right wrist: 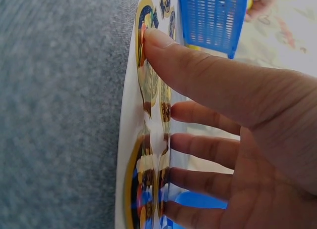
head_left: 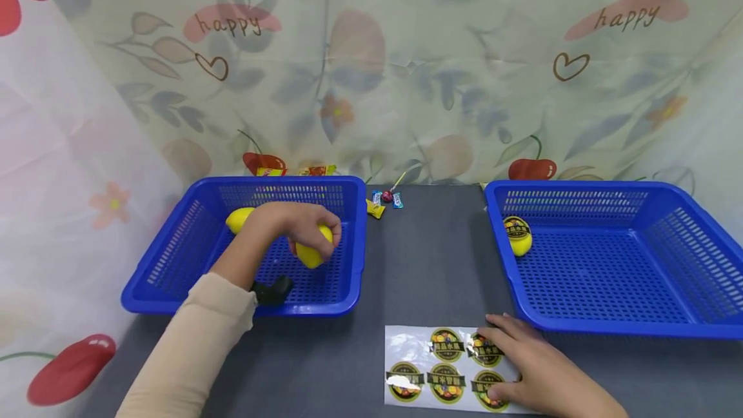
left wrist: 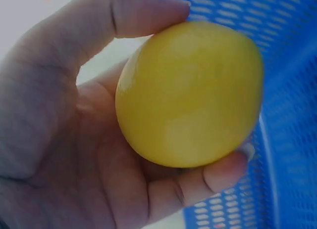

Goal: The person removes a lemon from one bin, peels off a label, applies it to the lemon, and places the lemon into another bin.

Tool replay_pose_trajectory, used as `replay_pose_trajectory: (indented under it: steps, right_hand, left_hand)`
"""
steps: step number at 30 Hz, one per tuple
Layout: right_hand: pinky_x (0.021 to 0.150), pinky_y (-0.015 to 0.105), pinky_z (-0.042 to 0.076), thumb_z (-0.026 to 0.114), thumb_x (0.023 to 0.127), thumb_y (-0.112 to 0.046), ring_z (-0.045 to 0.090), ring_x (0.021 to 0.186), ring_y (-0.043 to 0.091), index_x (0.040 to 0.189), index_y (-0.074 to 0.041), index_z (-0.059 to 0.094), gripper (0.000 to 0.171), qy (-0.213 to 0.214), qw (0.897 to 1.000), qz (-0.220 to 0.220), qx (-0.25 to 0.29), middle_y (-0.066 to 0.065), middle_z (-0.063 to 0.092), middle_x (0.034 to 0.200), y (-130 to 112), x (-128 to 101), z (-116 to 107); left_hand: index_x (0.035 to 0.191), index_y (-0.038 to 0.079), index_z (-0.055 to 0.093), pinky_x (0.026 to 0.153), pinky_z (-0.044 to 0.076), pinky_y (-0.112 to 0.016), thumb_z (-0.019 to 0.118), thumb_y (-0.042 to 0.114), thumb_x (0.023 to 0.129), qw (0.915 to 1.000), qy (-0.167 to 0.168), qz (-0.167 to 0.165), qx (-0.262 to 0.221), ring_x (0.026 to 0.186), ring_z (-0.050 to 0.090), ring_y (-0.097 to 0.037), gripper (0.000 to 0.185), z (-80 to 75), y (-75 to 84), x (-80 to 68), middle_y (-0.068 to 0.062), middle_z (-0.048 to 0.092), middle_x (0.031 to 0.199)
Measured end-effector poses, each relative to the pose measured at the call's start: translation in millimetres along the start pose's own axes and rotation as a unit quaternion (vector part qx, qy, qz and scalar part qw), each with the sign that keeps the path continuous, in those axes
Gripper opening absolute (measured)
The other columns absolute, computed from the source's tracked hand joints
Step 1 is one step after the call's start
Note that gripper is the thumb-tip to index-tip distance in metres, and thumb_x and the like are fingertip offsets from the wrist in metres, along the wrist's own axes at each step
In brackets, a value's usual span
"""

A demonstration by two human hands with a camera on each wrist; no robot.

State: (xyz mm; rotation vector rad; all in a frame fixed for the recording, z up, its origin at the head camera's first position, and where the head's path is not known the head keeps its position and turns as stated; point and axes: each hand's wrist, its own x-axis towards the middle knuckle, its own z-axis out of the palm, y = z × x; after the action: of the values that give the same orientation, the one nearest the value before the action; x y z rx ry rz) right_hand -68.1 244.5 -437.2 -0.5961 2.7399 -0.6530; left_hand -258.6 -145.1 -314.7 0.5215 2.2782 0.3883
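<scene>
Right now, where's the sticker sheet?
In the head view, the sticker sheet lies low and right of centre on the dark tabletop, partly under the right hand, nearer the wearer than the right-side blue basket.

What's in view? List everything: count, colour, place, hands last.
Baskets: 2, blue, left and right
Table: 1, dark grey, under baskets
Fruits: 3, yellow, one held, one in each basket
Sticker sheet: 1, white, front of table
Round labels: at least 6, black and gold, on the sheet and right basket's fruit
Wrapped sweets: at least 3, blue-and-white and yellow, back, between baskets
Lollipop: 1, red, among sweets
Packets: at least 2, yellow and red, behind left basket
Printed cloth: count unclear, pale, back and sides
Sleeve: 1, beige, lower left
Black item: 1, black, beside sleeve
Left hand: 1, bare, holding a fruit
Right hand: 1, bare, touching the sheet
</scene>
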Motion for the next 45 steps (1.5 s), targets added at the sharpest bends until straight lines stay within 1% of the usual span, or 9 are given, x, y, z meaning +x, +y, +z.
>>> replay_pose_trajectory:
  steps: [5,9,14,18,22,28,34,39,45]
  right_hand:
    - [0.102,0.064,0.037,0.084,0.073,-0.052,0.037,0.136,0.048,0.137,-0.012,0.059,0.08,-0.001,1.0,-0.001,0.003,0.018,0.046,0.147,0.9,-0.1,0.1]
    - [0.102,0.064,0.037,0.083,0.073,-0.054,0.036,0.136,0.049,0.137,-0.012,0.059,0.081,-0.003,1.0,0.0,0.006,0.018,0.046,0.147,0.7,-0.1,0.4]
    - [0.102,0.064,0.036,0.084,0.072,-0.055,0.036,0.137,0.048,0.137,-0.013,0.059,0.081,-0.008,1.0,0.008,0.01,0.017,0.046,0.148,0.7,0.1,0.1]
    - [0.102,0.064,0.036,0.083,0.073,-0.056,0.036,0.137,0.048,0.138,-0.013,0.059,0.081,-0.013,1.0,0.011,0.017,0.017,0.045,0.148,1.0,0.8,-0.4]
    - [0.101,0.064,0.037,0.081,0.074,-0.059,0.036,0.137,0.048,0.138,-0.013,0.059,0.082,-0.014,1.0,0.007,0.02,0.017,0.045,0.148,2.1,0.2,-0.4]
    - [0.101,0.064,0.038,0.079,0.075,-0.06,0.038,0.136,0.048,0.137,-0.012,0.059,0.081,-0.007,1.0,-0.005,0.014,0.018,0.045,0.148,4.5,0.0,0.7]
    - [0.101,0.064,0.038,0.077,0.076,-0.062,0.037,0.136,0.048,0.138,-0.013,0.058,0.081,-0.003,1.0,-0.011,0.016,0.018,0.045,0.149,5.1,-0.1,1.5]
    - [0.101,0.064,0.037,0.075,0.077,-0.063,0.037,0.137,0.048,0.138,-0.012,0.058,0.081,0.012,1.0,-0.027,0.005,0.018,0.045,0.148,6.3,-1.1,2.2]
    - [0.101,0.064,0.037,0.076,0.077,-0.062,0.036,0.137,0.048,0.138,-0.013,0.058,0.08,0.013,1.0,-0.026,0.008,0.017,0.045,0.149,7.1,-1.7,3.0]
  left_hand:
    - [0.104,0.019,0.064,0.073,0.052,-0.035,0.074,0.018,0.08,0.9932,0.067,0.093,0.023,0.092,0.055,-0.024,0.026,3.2,17.5,-14.6,-0.005,0.057,0.1]
    - [0.115,0.016,0.059,0.072,0.05,-0.034,0.076,0.014,0.079,0.9772,0.11,0.18,0.027,0.091,0.053,-0.023,0.039,12.8,33.9,-22.0,-0.004,0.055,0.103]
    - [0.121,0.014,0.052,0.074,0.052,-0.032,0.079,0.015,0.079,0.9549,0.131,0.266,0.018,0.094,0.053,-0.02,0.05,28.6,56.3,-20.8,-0.003,0.053,0.109]
    - [0.121,0.013,0.053,0.076,0.052,-0.031,0.082,0.017,0.079,0.9388,0.152,0.309,0.011,0.097,0.052,-0.019,0.05,43.4,72.5,-12.1,-0.001,0.054,0.112]
    - [0.125,0.015,0.057,0.074,0.052,-0.027,0.08,0.026,0.083,0.942,0.177,0.285,-0.008,0.096,0.053,-0.016,0.049,61.9,90.7,2.9,-0.001,0.053,0.116]
    - [0.132,0.013,0.057,0.065,0.05,-0.022,0.077,0.034,0.085,0.9577,0.212,0.193,-0.025,0.084,0.056,-0.014,0.055,90.1,120.7,28.4,-0.003,0.055,0.11]
    - [0.129,0.008,0.057,0.064,0.047,-0.022,0.079,0.032,0.083,0.9708,0.198,0.132,-0.029,0.079,0.054,-0.012,0.057,122.3,128.2,65.2,-0.002,0.056,0.103]
    - [0.133,0.008,0.056,0.067,0.047,-0.025,0.076,0.03,0.084,0.9643,0.235,0.106,-0.059,0.084,0.053,-0.016,0.057,138.0,119.4,84.6,-0.005,0.055,0.107]
    - [0.139,0.01,0.053,0.069,0.047,-0.027,0.074,0.035,0.085,0.9538,0.267,0.106,-0.089,0.089,0.053,-0.018,0.064,145.2,114.7,92.3,-0.007,0.056,0.113]
